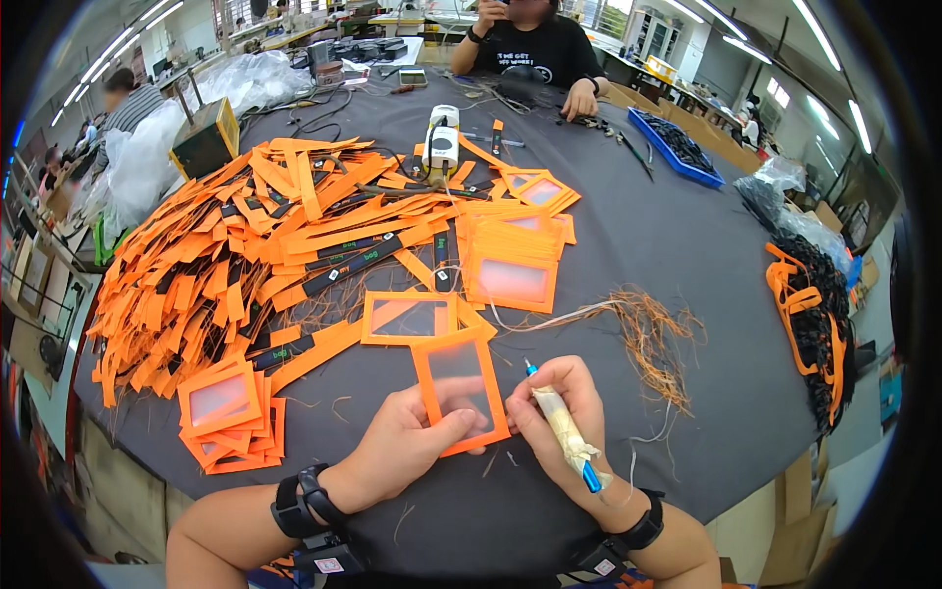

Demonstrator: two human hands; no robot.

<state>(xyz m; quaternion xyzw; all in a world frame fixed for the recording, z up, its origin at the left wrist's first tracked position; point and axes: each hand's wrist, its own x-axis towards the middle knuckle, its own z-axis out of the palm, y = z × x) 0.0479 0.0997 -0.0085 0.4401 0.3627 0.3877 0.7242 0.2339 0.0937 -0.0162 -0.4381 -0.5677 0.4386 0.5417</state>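
Note:
My left hand (pixel 397 447) pinches an orange-edged clear window pocket (pixel 453 363) by its lower left side, thumb in front and fingers behind the see-through sheet. Close to its right edge, my right hand (pixel 538 440) grips a pen-shaped tool (pixel 561 422) wrapped in cream tape, with blue ends. Its thin tip points up and away; a fine cord trails from its back end. Another window pocket (pixel 410 316) lies just beyond the held one. Farther off rests a thick stack of such pockets (pixel 512 280), and a smaller stack (pixel 221 402) lies at the left.
A big heap of orange and black straps (pixel 245 236) covers the table's left side. Loose orange threads (pixel 653 344) lie right of centre. Behind are a white plug-like device (pixel 442 142) and a blue tray (pixel 677 147). A person (pixel 530 49) sits across the table.

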